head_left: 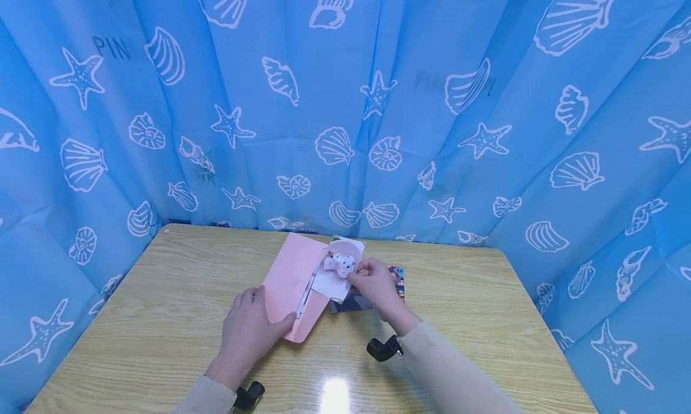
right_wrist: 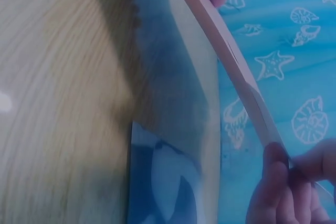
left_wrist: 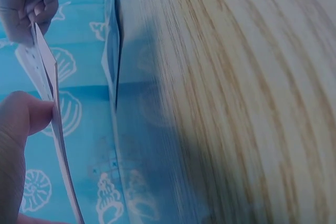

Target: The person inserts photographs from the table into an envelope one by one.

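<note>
A pink envelope [head_left: 288,273] is tilted above the table, gripped by my left hand [head_left: 247,330] at its lower left, the thumb lying over its front near the opening. Sticking out of its right side is a white card [head_left: 330,287] with a black-spotted white animal on a pink patch. My right hand [head_left: 379,287] pinches that card's right edge between thumb and fingers. Seen edge-on in the right wrist view, the envelope [right_wrist: 231,59] and card form a thin strip, with the right-hand fingers [right_wrist: 286,195] at its lower end.
Below the right hand, a dark picture card [head_left: 356,303] with a colourful right edge lies on the wooden table [head_left: 475,318]. A blue shell-print curtain [head_left: 345,102] hangs behind and on both sides of the table. Black wrist cameras [head_left: 383,348] are strapped under both wrists.
</note>
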The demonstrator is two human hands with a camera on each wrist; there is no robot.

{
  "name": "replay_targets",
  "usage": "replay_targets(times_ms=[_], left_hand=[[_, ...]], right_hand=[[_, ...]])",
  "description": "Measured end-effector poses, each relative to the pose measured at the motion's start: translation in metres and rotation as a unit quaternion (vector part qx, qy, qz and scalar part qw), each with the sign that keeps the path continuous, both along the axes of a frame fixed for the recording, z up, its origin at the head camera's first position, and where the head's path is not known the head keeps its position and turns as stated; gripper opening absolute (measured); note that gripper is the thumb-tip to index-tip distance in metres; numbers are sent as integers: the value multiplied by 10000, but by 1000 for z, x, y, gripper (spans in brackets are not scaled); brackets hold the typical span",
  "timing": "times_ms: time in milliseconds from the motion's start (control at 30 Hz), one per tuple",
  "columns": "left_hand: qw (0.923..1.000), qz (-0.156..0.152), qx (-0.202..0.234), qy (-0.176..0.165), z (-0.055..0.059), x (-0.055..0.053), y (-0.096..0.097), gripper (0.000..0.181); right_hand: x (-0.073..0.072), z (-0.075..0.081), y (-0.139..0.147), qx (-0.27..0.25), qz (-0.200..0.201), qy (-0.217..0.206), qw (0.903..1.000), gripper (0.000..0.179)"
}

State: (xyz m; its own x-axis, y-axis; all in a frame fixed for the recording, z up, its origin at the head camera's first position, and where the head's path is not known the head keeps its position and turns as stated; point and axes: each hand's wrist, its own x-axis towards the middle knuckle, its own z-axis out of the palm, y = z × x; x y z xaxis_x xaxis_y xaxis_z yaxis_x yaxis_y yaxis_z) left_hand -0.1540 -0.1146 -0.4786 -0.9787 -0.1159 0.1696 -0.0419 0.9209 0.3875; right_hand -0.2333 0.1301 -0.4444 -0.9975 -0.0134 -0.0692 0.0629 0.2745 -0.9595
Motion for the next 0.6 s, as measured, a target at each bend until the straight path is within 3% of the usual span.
replay_targets(times_ms=[367,600], left_hand=[[9997,-18,-48,235,-4,0,-2,96],[9999,4,-28,143,-5,-1,-3,98]], right_hand=[[8,-1,-8,-157,749,-415,9962,17],[11,-2,-9,-82,977,-598,9934,19]])
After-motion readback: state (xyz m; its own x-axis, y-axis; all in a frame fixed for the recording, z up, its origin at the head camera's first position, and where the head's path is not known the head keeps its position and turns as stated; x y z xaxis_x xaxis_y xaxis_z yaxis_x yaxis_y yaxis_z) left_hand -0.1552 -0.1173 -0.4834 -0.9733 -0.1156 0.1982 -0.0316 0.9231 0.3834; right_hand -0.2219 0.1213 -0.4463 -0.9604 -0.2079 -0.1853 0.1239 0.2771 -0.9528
